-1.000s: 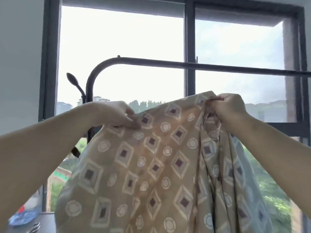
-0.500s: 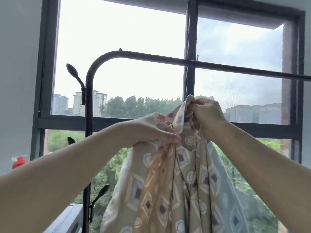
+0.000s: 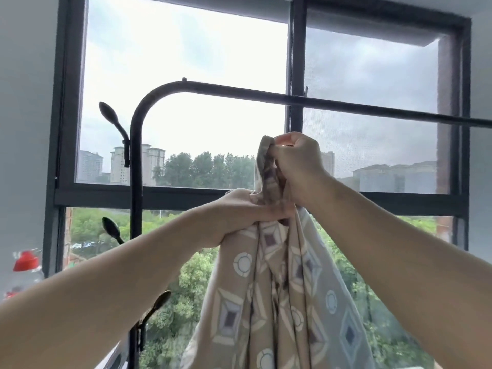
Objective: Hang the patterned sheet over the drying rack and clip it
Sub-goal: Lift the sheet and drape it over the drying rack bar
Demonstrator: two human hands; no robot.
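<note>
Clenched one bunched patterned sheet (image 3: 269,310) in two grips, left grip (image 3: 239,219) just under right grip (image 3: 298,171), below one drying rack (image 3: 239,89).

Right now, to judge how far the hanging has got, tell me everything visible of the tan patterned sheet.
The tan patterned sheet is thin-looking cloth printed with cream-edged diamonds, dark centres and cream rings; its right part looks bluish grey. It is bunched: the right hand grips its raised top edge, the left hand grips the bunch just below. The rest hangs in long folds past the frame's bottom. It hangs below the black metal rack bar, not touching it.
</note>
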